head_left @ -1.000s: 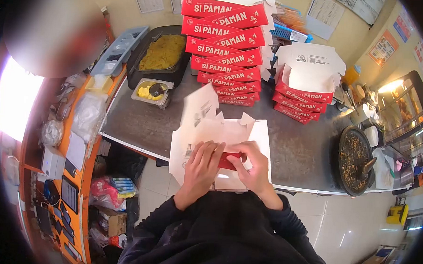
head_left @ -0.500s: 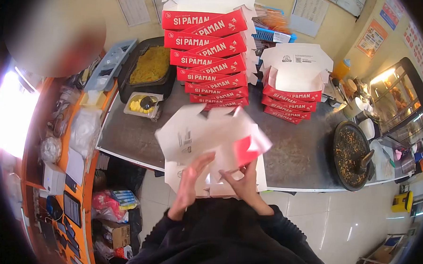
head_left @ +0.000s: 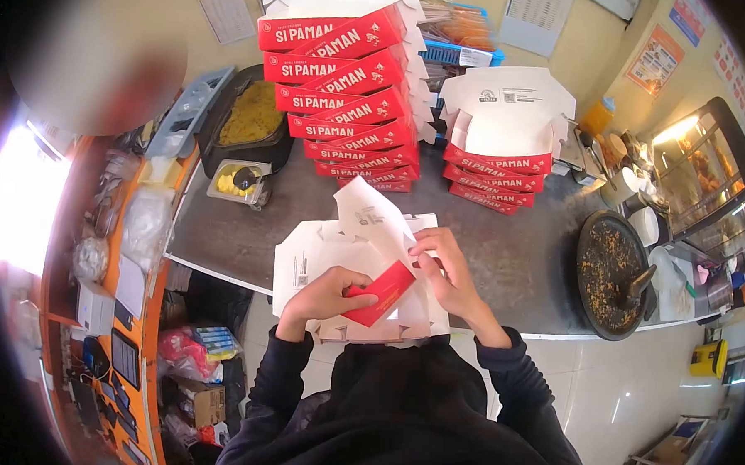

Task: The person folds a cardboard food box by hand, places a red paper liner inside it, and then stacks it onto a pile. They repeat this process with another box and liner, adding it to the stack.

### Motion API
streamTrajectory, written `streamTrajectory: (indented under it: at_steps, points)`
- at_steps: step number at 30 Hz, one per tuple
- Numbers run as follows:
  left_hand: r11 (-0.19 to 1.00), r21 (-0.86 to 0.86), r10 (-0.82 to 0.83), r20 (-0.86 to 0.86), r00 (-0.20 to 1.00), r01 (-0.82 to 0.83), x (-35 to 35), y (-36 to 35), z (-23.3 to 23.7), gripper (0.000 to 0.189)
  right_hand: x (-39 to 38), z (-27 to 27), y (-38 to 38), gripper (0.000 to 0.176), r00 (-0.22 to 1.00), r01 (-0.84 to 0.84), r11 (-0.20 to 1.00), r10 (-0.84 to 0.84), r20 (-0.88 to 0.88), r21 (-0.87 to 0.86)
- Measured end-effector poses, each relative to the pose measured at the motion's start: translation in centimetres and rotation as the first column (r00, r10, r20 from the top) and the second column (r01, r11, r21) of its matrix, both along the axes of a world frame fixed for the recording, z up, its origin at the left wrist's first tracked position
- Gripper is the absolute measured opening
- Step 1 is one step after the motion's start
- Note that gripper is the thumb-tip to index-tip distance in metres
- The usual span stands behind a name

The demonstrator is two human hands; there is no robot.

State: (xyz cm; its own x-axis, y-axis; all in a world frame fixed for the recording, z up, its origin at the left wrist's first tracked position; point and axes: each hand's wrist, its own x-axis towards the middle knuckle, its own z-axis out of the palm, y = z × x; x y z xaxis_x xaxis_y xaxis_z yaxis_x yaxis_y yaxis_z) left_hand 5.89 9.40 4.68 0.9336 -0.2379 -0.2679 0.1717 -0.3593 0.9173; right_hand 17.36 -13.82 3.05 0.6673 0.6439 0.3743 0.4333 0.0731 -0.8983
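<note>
Two bare hands work one partly folded white-and-red cardboard box (head_left: 387,288) at the near edge of the grey countertop (head_left: 232,222). The left hand (head_left: 324,295) is curled, thumb and fingers pinching the lower end of the box's red panel. The right hand (head_left: 446,271) grips the box from the other side, fingers closed over the white edge just above the red panel. One white flap of the box, with small black print on it, stands up tilted between the hands and the far stacks. The box sits over a pile of flat white box blanks (head_left: 301,258) and touches it; the pile overhangs the counter's front edge slightly. Both sleeves are dark.

Behind it, well apart, a tall stack of red folded boxes (head_left: 345,90) printed SI PAMAN leans a bit. To its right is a shorter stack of red boxes (head_left: 495,175) (top one open, white lid up). Left of the tall stack is a black tray of yellow food (head_left: 249,115), and in front of that a small clear tub (head_left: 237,182) with yellow pieces and a dark spoon. At the counter's right end is a dark round stone mortar (head_left: 608,259) with its pestle lying inside. An orange shelf (head_left: 155,306) with clutter runs along the left.
</note>
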Motion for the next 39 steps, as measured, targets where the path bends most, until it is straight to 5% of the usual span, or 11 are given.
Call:
streamTrajectory:
  at_steps: [2, 5, 8, 11, 14, 17, 20, 26, 32, 34, 39]
  points:
    - [1.000, 0.008, -0.008, -0.004, 1.000, 0.008, 0.1, -0.5, -1.1, 0.021, 1.1, 1.1, -0.4, 0.023, 0.970, -0.036, 0.980, 0.081, 0.228, -0.196]
    - [0.994, -0.055, 0.093, -0.053, 0.994, -0.095, 0.2, -1.1, -2.4, 0.023, 1.8, 0.7, -0.4, 0.028, 0.987, -0.142, 0.969, 0.124, -0.098, -0.205]
    - [0.987, -0.078, 0.134, -0.076, 0.988, -0.139, 0.2, -2.1, -1.9, 0.025, 1.5, 0.1, -1.1, 0.032, 0.989, -0.149, 0.959, 0.149, -0.020, -0.242]
    - [0.986, -0.026, 0.165, 0.006, 0.986, -0.164, 0.6, -3.5, -1.3, 0.025, 0.8, -0.1, -1.4, 0.032, 0.974, 0.090, 0.958, -0.028, 0.223, -0.274]
    - [0.979, 0.147, 0.133, 0.046, 0.990, -0.138, 1.2, -3.9, -0.3, 0.022, 0.4, -0.3, -1.3, 0.030, 0.943, 0.279, 0.952, -0.247, 0.224, -0.126]
    - [0.938, 0.227, 0.213, 0.221, 0.952, -0.263, 1.4, -5.5, 1.1, 0.018, -0.2, 0.1, -2.9, 0.035, 0.919, 0.189, 0.946, -0.077, 0.386, -0.263]
    - [0.913, 0.363, 0.063, 0.328, 0.942, -0.188, 2.1, -6.2, 2.2, 0.018, 0.5, 0.0, -4.1, 0.032, 0.934, 0.097, 0.961, 0.001, 0.357, -0.258]
    - [0.927, 0.121, 0.333, 0.177, 0.926, -0.356, 2.6, -8.0, 3.7, 0.011, 3.6, 1.4, -4.6, 0.026, 0.873, 0.215, 0.803, 0.096, 0.478, -0.556]
    - [0.875, -0.289, 0.479, 0.401, 0.781, -0.388, 0.1, -5.5, -2.1, 0.020, 3.7, 1.3, -5.2, 0.026, 0.939, 0.233, 0.855, -0.073, 0.337, -0.463]
    - [0.875, -0.056, 0.409, 0.616, 0.673, -0.481, 1.6, -8.4, -0.9, 0.022, 2.9, 1.9, -5.0, 0.024, 0.954, 0.177, 0.886, -0.047, 0.296, -0.429]
    - [0.839, -0.049, 0.418, 0.696, 0.585, -0.542, 3.4, -10.9, -0.2, 0.024, 2.8, 3.4, -6.2, 0.015, 0.976, 0.150, 0.928, -0.083, 0.203, -0.342]
